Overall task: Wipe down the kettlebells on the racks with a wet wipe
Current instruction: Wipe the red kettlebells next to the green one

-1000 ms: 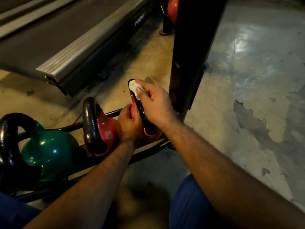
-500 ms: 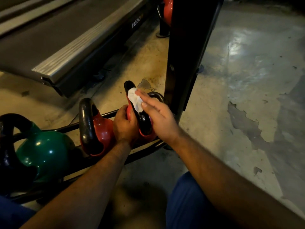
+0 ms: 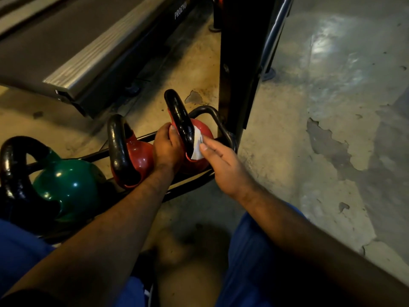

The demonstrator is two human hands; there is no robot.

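Starting left of the end red kettlebell [image 3: 200, 134] on the low rack [image 3: 194, 181], the left hand [image 3: 167, 149] grips its body; the right hand [image 3: 221, 165] presses the wet wipe [image 3: 197, 146] beside the handle, fingers seemingly straight. Unpinched, the wipe could slip off mid-stroke.

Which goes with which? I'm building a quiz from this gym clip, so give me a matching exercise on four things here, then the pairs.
Things:
1. wet wipe
2. green kettlebell
3. left hand
4. treadmill

States:
A. far left on the rack
B. on the floor behind the rack
C. pressed on a red kettlebell by the right hand
D. gripping that kettlebell's left side

Pairs: 1-C, 2-A, 3-D, 4-B
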